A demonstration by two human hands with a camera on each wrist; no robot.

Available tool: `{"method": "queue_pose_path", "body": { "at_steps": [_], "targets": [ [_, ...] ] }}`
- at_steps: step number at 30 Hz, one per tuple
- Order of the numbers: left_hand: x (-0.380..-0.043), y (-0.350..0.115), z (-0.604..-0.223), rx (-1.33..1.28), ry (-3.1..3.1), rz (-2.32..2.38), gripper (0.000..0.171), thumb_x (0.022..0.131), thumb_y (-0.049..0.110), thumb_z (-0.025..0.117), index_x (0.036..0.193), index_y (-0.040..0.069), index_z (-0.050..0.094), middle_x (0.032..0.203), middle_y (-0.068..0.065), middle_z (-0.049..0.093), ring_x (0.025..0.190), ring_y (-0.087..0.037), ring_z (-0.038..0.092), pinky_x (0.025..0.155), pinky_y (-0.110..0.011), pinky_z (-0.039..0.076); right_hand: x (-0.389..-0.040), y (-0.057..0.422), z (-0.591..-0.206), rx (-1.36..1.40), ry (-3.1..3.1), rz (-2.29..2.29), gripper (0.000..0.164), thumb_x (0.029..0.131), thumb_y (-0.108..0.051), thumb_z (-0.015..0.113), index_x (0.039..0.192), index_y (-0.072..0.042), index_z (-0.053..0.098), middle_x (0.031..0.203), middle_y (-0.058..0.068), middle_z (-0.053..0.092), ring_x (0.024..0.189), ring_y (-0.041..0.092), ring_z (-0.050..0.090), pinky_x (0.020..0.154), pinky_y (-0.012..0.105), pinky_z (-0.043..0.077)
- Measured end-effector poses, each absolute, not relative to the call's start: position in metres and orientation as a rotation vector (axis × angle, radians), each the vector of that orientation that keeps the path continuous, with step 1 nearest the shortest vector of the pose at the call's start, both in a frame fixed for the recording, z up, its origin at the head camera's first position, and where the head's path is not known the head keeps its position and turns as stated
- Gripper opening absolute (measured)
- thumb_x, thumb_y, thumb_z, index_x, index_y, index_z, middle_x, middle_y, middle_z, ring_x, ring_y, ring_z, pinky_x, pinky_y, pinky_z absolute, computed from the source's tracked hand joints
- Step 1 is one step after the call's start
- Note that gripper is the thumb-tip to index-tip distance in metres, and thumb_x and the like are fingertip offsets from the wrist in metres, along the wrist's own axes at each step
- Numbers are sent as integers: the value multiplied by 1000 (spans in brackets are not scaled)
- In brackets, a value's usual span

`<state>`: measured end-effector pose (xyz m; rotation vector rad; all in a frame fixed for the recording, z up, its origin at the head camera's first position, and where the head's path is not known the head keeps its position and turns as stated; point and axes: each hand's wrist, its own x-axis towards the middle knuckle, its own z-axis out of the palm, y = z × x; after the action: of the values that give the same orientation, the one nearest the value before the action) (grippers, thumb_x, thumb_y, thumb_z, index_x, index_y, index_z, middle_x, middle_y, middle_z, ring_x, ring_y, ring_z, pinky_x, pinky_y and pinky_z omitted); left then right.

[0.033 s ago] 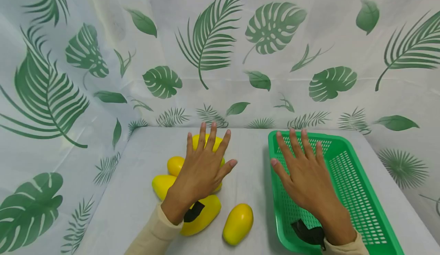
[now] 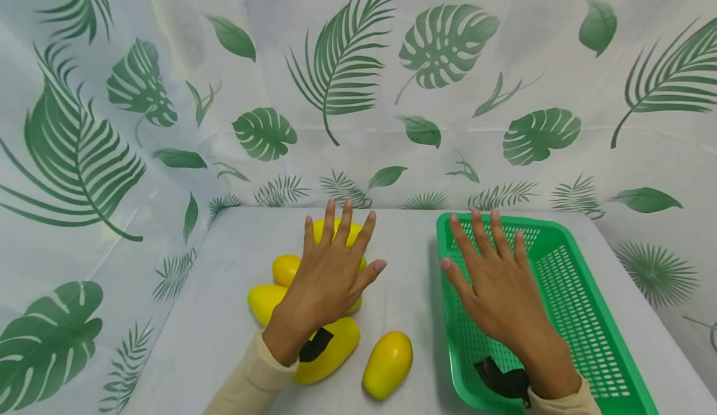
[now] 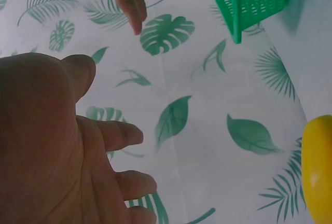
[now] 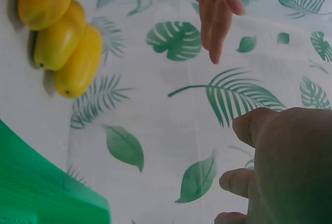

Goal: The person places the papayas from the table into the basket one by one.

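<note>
My left hand point(image 2: 327, 278) is raised with fingers spread, above a group of yellow mangoes on the left of the table. Partly hidden behind it are a large mango point(image 2: 338, 359), one at the left point(image 2: 262, 302), a smaller one point(image 2: 285, 270) and one at the back point(image 2: 325, 231). A single mango point(image 2: 388, 365) lies apart, between the hands. Over the green plastic basket point(image 2: 582, 278), my right hand point(image 2: 504, 297) also has its fingers spread. Both hands hold nothing. In the right wrist view, several mangoes point(image 4: 80, 63) sit close together near the table's edge.
A white cloth covers the table point(image 2: 414, 290), and the basket takes up its right side. Behind and to the left hangs a white curtain point(image 2: 358, 166) printed with green leaves. Black straps point(image 2: 501, 377) circle the wrists.
</note>
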<state>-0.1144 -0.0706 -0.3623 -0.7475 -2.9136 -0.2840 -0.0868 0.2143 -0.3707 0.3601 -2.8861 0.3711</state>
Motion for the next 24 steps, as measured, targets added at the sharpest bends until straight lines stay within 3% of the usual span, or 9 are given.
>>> {"method": "queue_pose_path", "body": {
  "at_steps": [24],
  "targets": [
    [-113,-84,-372,-700,-2917,-356,73,111,64,30,172,28,16,178,-15,0,166,-43,-3,127,-76,6,-79,236,-380,291,-2869,423,79,109,-54,52,172,-23,16,176,25,13,163,54,5,128,73,-3]
  ]
}}
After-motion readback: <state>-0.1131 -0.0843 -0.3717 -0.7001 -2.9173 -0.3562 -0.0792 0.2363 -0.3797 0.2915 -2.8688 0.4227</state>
